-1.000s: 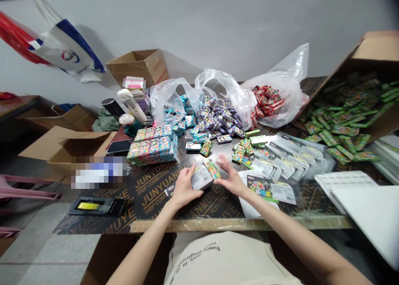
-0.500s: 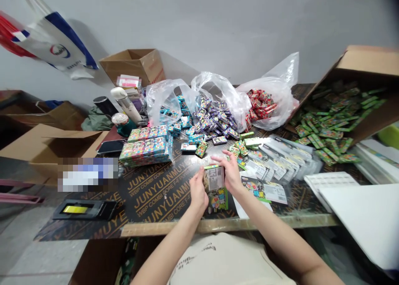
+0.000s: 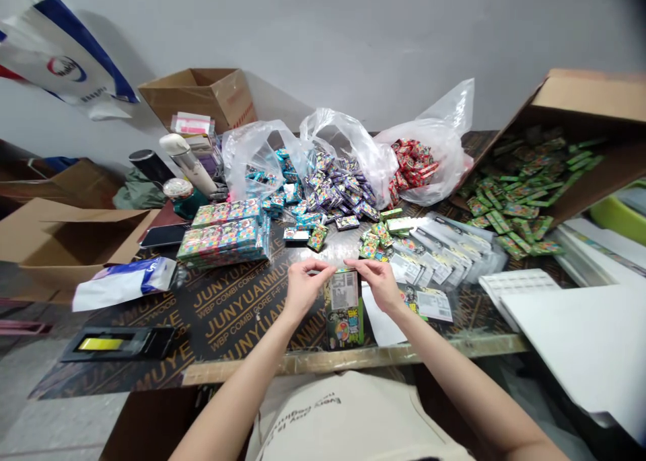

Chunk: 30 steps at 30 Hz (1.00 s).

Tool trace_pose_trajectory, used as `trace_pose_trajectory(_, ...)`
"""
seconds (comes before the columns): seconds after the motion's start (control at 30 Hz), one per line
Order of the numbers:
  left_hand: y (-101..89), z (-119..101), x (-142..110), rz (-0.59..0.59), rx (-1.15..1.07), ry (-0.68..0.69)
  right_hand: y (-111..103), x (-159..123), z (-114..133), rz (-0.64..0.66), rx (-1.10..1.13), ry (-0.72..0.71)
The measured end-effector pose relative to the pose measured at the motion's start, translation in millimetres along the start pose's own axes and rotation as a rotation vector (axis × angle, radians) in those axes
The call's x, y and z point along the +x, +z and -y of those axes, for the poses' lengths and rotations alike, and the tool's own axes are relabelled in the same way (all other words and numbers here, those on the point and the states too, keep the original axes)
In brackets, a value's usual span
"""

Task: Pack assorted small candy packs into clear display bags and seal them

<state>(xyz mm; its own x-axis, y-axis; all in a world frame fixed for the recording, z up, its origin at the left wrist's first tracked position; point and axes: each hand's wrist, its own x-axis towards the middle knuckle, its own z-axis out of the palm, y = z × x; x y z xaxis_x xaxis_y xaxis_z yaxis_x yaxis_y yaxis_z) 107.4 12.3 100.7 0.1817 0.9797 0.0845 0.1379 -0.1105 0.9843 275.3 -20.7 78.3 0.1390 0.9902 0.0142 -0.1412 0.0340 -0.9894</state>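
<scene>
In front of me a black-and-green printed packaging card point(image 3: 344, 323) with a pale label area lies near the table's front edge. At its far edge, my left hand point(image 3: 307, 286) pinches the left corner with thumb and forefinger. My right hand point(image 3: 382, 287) does the same at the right corner. A narrow colourful strip shows between the fingertips; its exact form is too small to tell. Just beyond the hands lie small green candy boxes point(image 3: 370, 245). A white sheet point(image 3: 381, 316) sits partly under my right wrist.
Overlapping clear packs point(image 3: 439, 252) are fanned out at right. Plastic bags hold blue, purple point(image 3: 336, 185) and red packets point(image 3: 414, 165). A tipped carton point(image 3: 595, 97) spills green boxes. Stacked box sets point(image 3: 225, 235), a phone point(image 3: 164, 236) and a black holder point(image 3: 118, 343) lie left.
Both hands have shifted to the card's far edge, and its upper part now lies lower, in line with the rest. The camera view has turned slightly right.
</scene>
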Motion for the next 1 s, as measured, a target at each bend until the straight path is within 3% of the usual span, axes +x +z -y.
trace_pose_trajectory(0.13, -2.7, -3.1, 11.6, 0.144, -0.012, -0.101, -3.7, 1.7, 6.9, -0.005, -0.055, 0.016)
trace_pose_trajectory(0.2, -3.3, -5.1, 14.8, 0.201, 0.019, -0.089, -5.5, 3.2, 10.4, 0.031, -0.077, 0.016)
trace_pose_trajectory(0.3, -4.0, -7.8, 16.9, 0.232, 0.089, -0.033, -9.2, 3.2, 14.7, 0.099, -0.096, -0.006)
trace_pose_trajectory(0.5, -3.8, -12.6, 18.8, 0.311, 0.054, -0.087, -15.6, 0.5, 16.2, 0.146, -0.095, -0.025)
trace_pose_trajectory(0.7, -3.1, -17.8, 6.0, 0.286, 0.335, 0.276, -17.8, -5.1, 13.5, 0.138, -0.172, -0.081)
trace_pose_trajectory(0.87, -2.7, -14.8, -1.3, 0.361, 0.555, 0.436, -40.2, -6.9, 19.3, 0.351, -0.295, -0.195)
trace_pose_trajectory(0.93, -3.8, -12.9, -0.2, 0.397, 0.636, 0.462, -58.5, 1.1, 15.2, 0.287, -0.411, -0.212)
trace_pose_trajectory(1.0, -5.9, -10.1, 2.0, 0.398, 0.686, 0.470, -77.5, 12.2, 3.8, 0.135, -0.637, -0.226)
